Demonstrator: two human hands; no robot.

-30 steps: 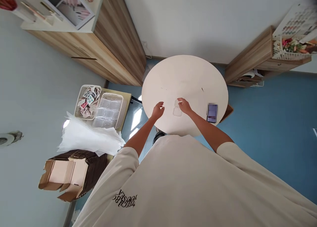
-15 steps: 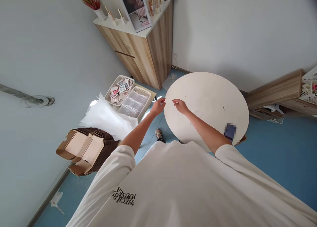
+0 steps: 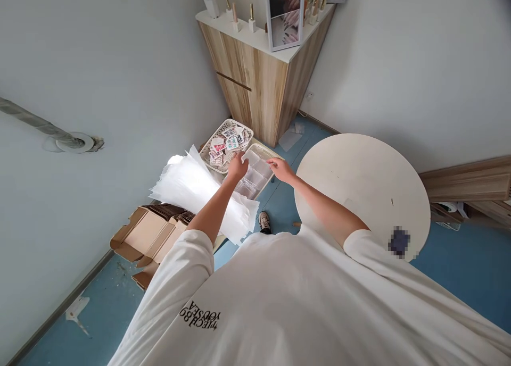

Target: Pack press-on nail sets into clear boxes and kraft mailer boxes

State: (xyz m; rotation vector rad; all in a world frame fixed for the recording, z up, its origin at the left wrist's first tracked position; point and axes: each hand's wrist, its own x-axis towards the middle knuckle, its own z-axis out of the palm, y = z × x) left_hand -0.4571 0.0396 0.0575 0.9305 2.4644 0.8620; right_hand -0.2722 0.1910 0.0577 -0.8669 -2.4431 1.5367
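Both my arms reach out to the left of the round table (image 3: 371,169). My left hand (image 3: 237,168) hovers where two white baskets meet: one holds several small printed cards (image 3: 224,142), the other clear plastic cases (image 3: 257,175). Its fingers point away from me and are mostly hidden behind the back of the hand. My right hand (image 3: 280,169) is above the basket of clear cases, fingers stretched out and holding nothing. A faint clear case (image 3: 351,204) lies on the table behind my right arm.
A stack of white sheets (image 3: 195,193) lies beside the baskets, with folded cardboard boxes (image 3: 146,238) nearer me on the blue floor. A wooden cabinet (image 3: 259,84) stands in the corner. A phone (image 3: 399,242) rests on the table's near edge.
I have turned left, away from the table. Both hands left the clear case on the tabletop and moved over to the baskets.
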